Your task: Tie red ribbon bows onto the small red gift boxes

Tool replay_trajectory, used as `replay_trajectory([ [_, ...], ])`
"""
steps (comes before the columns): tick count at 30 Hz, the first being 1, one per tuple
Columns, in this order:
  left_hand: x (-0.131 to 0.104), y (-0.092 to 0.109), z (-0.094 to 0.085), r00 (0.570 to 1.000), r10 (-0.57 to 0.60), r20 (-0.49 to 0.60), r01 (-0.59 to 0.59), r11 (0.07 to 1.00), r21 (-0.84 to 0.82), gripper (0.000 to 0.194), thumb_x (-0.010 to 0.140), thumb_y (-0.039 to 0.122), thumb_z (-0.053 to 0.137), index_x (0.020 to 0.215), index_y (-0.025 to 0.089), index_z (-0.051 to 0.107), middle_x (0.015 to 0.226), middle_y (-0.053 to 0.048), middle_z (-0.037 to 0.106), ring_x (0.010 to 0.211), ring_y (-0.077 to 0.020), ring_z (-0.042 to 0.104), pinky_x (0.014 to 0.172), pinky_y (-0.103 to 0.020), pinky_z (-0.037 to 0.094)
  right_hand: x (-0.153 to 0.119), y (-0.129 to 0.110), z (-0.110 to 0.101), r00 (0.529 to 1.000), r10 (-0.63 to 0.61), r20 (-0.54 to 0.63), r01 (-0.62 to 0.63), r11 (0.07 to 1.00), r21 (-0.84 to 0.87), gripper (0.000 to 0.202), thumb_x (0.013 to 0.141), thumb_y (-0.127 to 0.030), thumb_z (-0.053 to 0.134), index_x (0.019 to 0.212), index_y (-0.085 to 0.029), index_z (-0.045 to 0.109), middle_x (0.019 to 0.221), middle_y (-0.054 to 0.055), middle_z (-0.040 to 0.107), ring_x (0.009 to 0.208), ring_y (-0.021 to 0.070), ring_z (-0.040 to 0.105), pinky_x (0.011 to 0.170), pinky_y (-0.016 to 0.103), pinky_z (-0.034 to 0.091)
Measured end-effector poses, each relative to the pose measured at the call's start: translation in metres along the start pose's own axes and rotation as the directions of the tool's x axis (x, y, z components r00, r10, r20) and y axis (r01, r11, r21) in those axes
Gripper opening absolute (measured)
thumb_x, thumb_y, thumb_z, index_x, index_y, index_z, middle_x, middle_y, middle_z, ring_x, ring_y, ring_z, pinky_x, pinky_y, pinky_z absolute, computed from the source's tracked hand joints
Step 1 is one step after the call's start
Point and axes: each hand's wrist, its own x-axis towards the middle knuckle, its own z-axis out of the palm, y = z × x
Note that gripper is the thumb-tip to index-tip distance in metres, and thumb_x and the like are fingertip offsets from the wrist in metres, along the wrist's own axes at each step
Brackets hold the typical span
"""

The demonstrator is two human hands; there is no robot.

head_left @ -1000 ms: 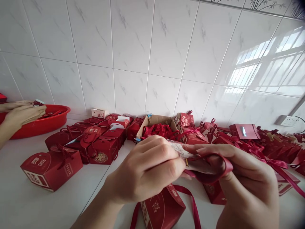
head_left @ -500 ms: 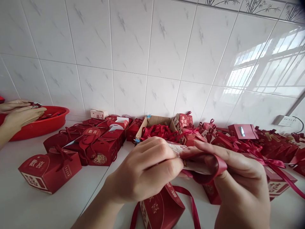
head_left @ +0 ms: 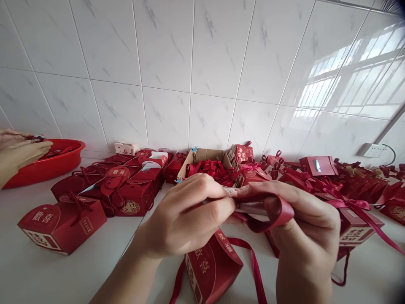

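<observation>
Over red box [head_left: 213,270], we are holding dark-red ribbon loop [head_left: 287,213], left hand [head_left: 186,217] pinching one end, right hand [head_left: 308,228] gripping opposite bend; ribbon strip [head_left: 257,274] is lying beside box, open carton [head_left: 207,155] sitting beyond box.

Tiled room, shared pale worktop [head_left: 28,278]; home or small workshop, cannot tell which.
White marbled wall tiles [head_left: 164,50], barred window reflected in their gloss, multi-socket strip [head_left: 375,150] at right. Worktop crowded with red gift boxes [head_left: 68,228] in rows and heaps, some with bows; open cardboard carton [head_left: 210,155] of red ribbon [head_left: 207,169] near the wall, red plastic basin [head_left: 53,169] at left, a co-worker [head_left: 27,154] at it.
</observation>
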Motion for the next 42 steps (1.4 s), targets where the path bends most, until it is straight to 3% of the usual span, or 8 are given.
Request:
replay_trajectory([
  [11, 0.001, -0.004, 0.005, 0.989, 0.068, -0.132, -0.054, 0.992, 0.111, 0.013, 0.080, 0.011, 0.066, 0.094, 0.013, 0.064, 0.088, -0.007, 0.066, 0.079, -0.0155, 0.063, 0.072, -0.028, 0.057, -0.003, -0.004, 0.006, 0.999, -0.030, -0.036, 0.027, 0.997, -0.070, 0.020, 0.088, -0.020, 0.059, 0.102, -0.027, 0.071, 0.094, 0.005, 0.073, 0.087, 0.0238, 0.070, 0.073, 0.037, 0.060],
  [14, 0.005, -0.002, 0.006, 0.989, 0.013, -0.147, 0.001, 0.996, 0.091, 0.015, 0.083, 0.018, 0.066, 0.097, 0.014, 0.062, 0.085, -0.006, 0.067, 0.078, -0.0145, 0.064, 0.070, -0.026, 0.057, -0.002, -0.002, 0.007, 0.997, -0.053, -0.054, 0.047, 0.994, -0.098, 0.020, 0.088, -0.021, 0.058, 0.102, -0.027, 0.071, 0.093, 0.005, 0.074, 0.092, 0.0257, 0.069, 0.078, 0.041, 0.059],
  [18, 0.009, 0.001, 0.006, 0.993, -0.065, -0.102, 0.072, 0.995, 0.073, 0.011, 0.085, 0.016, 0.062, 0.097, 0.016, 0.063, 0.085, -0.005, 0.067, 0.079, -0.0143, 0.065, 0.067, -0.025, 0.055, 0.000, 0.002, 0.010, 0.989, -0.116, -0.095, 0.106, 0.988, -0.109, 0.018, 0.088, -0.022, 0.058, 0.100, -0.025, 0.072, 0.094, 0.005, 0.074, 0.095, 0.0253, 0.068, 0.086, 0.043, 0.056],
  [24, 0.011, 0.003, 0.005, 0.994, -0.098, -0.056, 0.099, 0.995, 0.006, 0.008, 0.086, 0.018, 0.062, 0.093, 0.014, 0.063, 0.082, -0.005, 0.066, 0.076, -0.0138, 0.064, 0.067, -0.024, 0.055, 0.000, 0.008, 0.012, 0.963, -0.241, -0.118, 0.227, 0.966, -0.123, 0.021, 0.088, -0.021, 0.058, 0.103, -0.024, 0.072, 0.089, 0.006, 0.074, 0.081, 0.0227, 0.069, 0.076, 0.041, 0.058],
  [32, 0.011, 0.008, 0.012, 0.993, -0.112, -0.037, 0.108, 0.990, -0.087, 0.016, 0.086, 0.017, 0.062, 0.102, 0.014, 0.064, 0.097, -0.009, 0.070, 0.095, -0.0180, 0.066, 0.085, -0.031, 0.057, -0.006, 0.012, 0.003, 0.894, -0.440, -0.084, 0.383, 0.848, -0.367, 0.026, 0.087, -0.025, 0.057, 0.110, -0.027, 0.070, 0.086, 0.005, 0.075, 0.074, 0.0261, 0.070, 0.060, 0.042, 0.058],
  [38, 0.011, 0.008, 0.012, 0.995, -0.077, -0.056, 0.072, 0.994, -0.084, 0.014, 0.086, 0.015, 0.061, 0.099, 0.013, 0.066, 0.096, -0.009, 0.070, 0.094, -0.0177, 0.067, 0.084, -0.029, 0.058, -0.008, 0.014, 0.005, 0.882, -0.454, -0.127, 0.388, 0.853, -0.350, 0.022, 0.088, -0.029, 0.058, 0.104, -0.027, 0.072, 0.080, 0.006, 0.074, 0.068, 0.0268, 0.069, 0.062, 0.047, 0.058],
  [42, 0.006, 0.003, 0.008, 0.996, 0.022, -0.087, -0.033, 0.992, -0.122, 0.013, 0.084, 0.010, 0.061, 0.096, 0.010, 0.066, 0.090, -0.010, 0.069, 0.089, -0.0189, 0.066, 0.087, -0.036, 0.056, -0.007, 0.011, 0.002, 0.887, -0.456, -0.071, 0.432, 0.874, -0.225, 0.021, 0.086, -0.023, 0.060, 0.103, -0.024, 0.072, 0.079, 0.006, 0.073, 0.070, 0.0257, 0.069, 0.062, 0.045, 0.058],
])
